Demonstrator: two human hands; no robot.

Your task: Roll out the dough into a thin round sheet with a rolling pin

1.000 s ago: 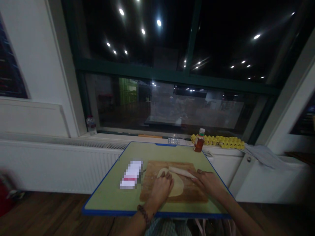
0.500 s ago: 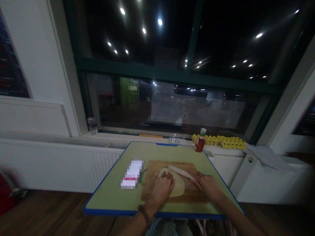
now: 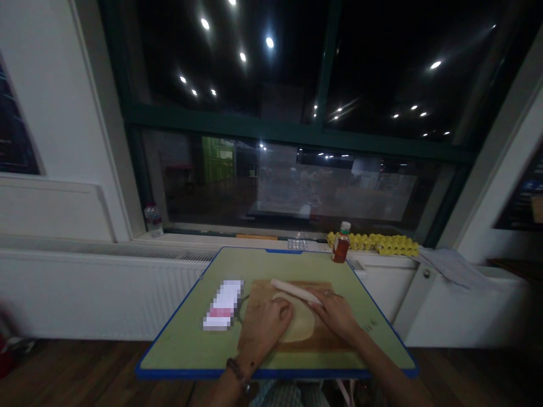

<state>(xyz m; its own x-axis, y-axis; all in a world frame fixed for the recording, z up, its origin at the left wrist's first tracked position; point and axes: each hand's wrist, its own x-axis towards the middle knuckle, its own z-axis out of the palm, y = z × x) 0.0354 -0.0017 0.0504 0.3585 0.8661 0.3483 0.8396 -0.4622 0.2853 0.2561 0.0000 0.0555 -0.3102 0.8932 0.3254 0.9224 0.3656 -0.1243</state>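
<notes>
A flat, pale sheet of dough (image 3: 302, 327) lies on a wooden board (image 3: 254, 289). My left hand (image 3: 271, 319) is at the dough's left side, its fingers curled in against the sheet; the fingertips are partly hidden. A light rolling pin (image 3: 292, 289) slants across the far edge of the dough. My right hand (image 3: 338, 316) is closed around the pin's right end, to the right of the sheet. The pin's left end sticks out free over the far part of the board.
The board rests on a green folding table (image 3: 203, 353) with a blue rim. A pixelated phone-like screen (image 3: 224, 305) lies left of the board. At the far right corner stands a bottle with reddish-brown contents (image 3: 340, 249). Yellow egg trays (image 3: 377, 244) and a clear bottle (image 3: 153, 220) are along the windowsill.
The rolling pin has moved left and away with my right hand, towards the dough's far edge. My left hand's fingers have curled in more and shifted slightly left. The view has shifted a little.
</notes>
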